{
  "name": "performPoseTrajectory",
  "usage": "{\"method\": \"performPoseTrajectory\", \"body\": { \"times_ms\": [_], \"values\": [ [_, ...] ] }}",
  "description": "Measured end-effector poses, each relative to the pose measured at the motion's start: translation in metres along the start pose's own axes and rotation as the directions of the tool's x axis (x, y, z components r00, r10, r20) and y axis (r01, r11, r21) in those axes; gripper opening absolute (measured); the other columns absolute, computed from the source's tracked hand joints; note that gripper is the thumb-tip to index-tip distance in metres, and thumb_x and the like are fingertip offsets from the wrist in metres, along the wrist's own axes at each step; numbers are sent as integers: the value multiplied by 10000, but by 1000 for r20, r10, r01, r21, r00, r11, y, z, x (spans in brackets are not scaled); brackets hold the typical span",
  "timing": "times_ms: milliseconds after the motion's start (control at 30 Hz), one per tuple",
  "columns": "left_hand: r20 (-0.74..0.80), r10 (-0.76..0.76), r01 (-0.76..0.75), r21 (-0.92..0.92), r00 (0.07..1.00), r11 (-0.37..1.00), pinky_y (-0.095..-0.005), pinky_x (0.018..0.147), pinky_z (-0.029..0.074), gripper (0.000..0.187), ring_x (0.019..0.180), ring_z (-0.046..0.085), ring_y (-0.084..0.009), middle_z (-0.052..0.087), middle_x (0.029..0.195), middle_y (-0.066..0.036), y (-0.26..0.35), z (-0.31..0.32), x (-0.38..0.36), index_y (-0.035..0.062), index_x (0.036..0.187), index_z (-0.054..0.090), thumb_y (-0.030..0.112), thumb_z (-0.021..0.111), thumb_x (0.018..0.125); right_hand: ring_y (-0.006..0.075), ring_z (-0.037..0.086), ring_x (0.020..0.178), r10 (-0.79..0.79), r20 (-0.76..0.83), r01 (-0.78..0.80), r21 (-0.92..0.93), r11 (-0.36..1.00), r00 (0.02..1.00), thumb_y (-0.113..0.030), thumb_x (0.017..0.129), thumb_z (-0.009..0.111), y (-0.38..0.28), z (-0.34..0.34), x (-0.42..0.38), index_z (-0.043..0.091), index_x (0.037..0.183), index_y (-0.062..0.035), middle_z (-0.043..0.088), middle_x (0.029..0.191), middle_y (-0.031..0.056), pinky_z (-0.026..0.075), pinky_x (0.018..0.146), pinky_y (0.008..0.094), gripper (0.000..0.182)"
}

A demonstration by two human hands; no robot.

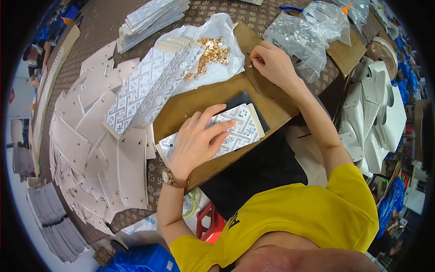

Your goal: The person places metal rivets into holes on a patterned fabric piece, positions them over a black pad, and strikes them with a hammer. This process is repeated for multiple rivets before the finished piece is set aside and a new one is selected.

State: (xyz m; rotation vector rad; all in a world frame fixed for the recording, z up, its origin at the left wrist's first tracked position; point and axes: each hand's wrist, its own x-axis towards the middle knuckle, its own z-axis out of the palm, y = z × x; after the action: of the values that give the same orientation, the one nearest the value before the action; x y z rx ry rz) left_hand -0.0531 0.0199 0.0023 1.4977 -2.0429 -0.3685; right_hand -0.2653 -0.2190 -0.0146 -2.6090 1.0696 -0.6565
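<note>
A patterned piece (242, 124) lies flat near the front edge of a brown board (281, 111), with a black slab (247, 96) showing from under its far right edge. Across this patterned piece rests the left hand (195, 140), spread and loose, lying on it without gripping. Beyond the patterned piece and to its right, the right hand (270, 63) has thumb and fingertips drawn together in a pinch, seemingly on a small metal piece (250, 66), though it is too tiny in this view to be sure. Good handling here, I judge, means light, even pressure from the spread hand so the patterned piece stays flat and does not skate on the slab, fingertips well away from the hole marks, and small fittings pinched by the rim so they sit square. Directly beyond the patterned piece, gold studs (213, 52) lie loose on a white sheet (234, 68); taking them singly should avoid scattering them. Left of the patterned piece are a stack of patterned strips (147, 86) and, farther out, a heap of pale pieces (131, 167) with studs in them. Past the right hand, far right of the patterned piece, clear bags (294, 38) rest on the cloth-covered surface (217, 16).
</note>
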Motion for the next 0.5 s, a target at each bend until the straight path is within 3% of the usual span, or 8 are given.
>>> {"method": "performPoseTrajectory", "body": {
  "times_ms": [67,100,167,333,467,500],
  "values": [
    [-3,9,-9,8,1000,1000,-409,818,552,293,954,643,-272,626,1404,-14,-1,1,0,219,1171,792,151,797,886,305,712,915,-109,-56,117,174,978,992,-39,914,723,-12,-7,-10,708,954,-51,697,962,101,585,798,387,44],
    [-6,-2,2,1,1000,1000,-409,818,552,293,954,643,-272,626,1404,-14,0,0,-1,219,1171,792,151,797,886,305,712,915,-114,-43,120,175,977,993,-39,914,723,-21,-14,-17,708,954,-51,697,962,101,585,798,387,44],
    [15,-31,30,5,999,1000,-414,862,559,308,1012,674,-295,645,1398,-34,3,-2,0,208,1157,803,129,811,859,276,693,904,-258,74,185,513,838,963,30,876,762,-44,-28,-35,689,928,-38,690,961,89,575,788,360,113],
    [24,-45,45,10,999,999,-414,879,563,305,1043,688,-304,656,1392,-45,4,-2,1,197,1139,809,120,821,844,261,676,911,-336,102,206,616,760,936,40,865,781,-59,-19,-65,701,958,-44,689,957,64,563,781,355,149],
    [16,-41,41,8,999,999,-413,873,563,306,1037,686,-306,657,1391,-47,3,-1,1,195,1138,808,124,825,842,263,681,929,-387,112,277,523,806,915,18,870,794,-60,-20,-68,726,1028,-62,700,955,44,560,789,361,190],
    [17,-41,41,8,999,999,-413,873,563,306,1037,686,-306,657,1391,-47,2,0,1,195,1138,808,124,825,842,266,684,933,-449,94,363,455,813,888,11,870,798,-61,-21,-68,733,1044,-69,705,956,40,559,789,365,202]
  ]
}}
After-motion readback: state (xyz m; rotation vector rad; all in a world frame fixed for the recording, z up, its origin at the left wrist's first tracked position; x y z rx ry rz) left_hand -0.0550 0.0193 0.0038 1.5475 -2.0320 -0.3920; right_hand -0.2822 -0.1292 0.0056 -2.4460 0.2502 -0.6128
